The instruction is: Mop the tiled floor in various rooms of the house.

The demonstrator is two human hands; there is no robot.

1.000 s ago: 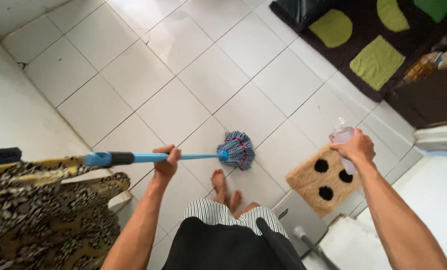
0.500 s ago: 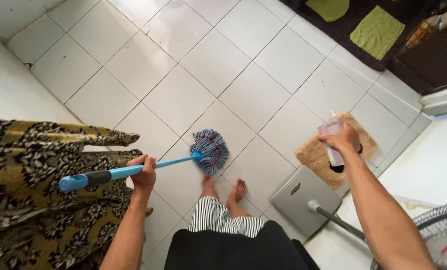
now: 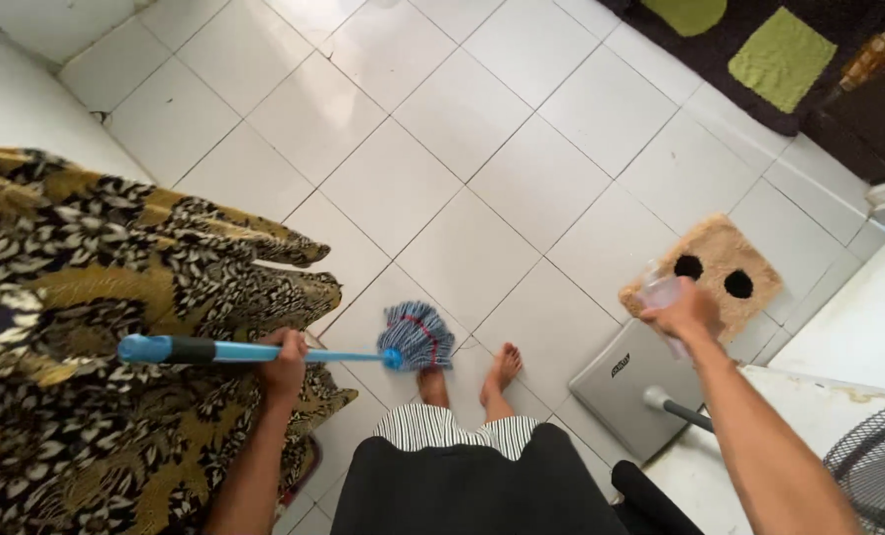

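While the left hand point(image 3: 284, 362) grips the blue mop handle point(image 3: 254, 352) lying crosswise, its head point(image 3: 417, 337) on the tiles by the bare feet point(image 3: 467, 376), the right hand point(image 3: 685, 312) clasps a clear bottle point(image 3: 658, 294) above the tan mat point(image 3: 715, 267).

Mop head point(image 3: 417, 335) before the feet point(image 3: 467, 374), patterned cloth point(image 3: 96, 327) left, mat point(image 3: 708, 275) right.

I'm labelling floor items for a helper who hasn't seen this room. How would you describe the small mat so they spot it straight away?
Start from the white tiled floor and look toward the grey fan base. Just beyond it lies the small tan shaggy mat, close to the right hand. Unlike the dark rug with green patches farther off, it is fluffy, light brown and has round black spots.
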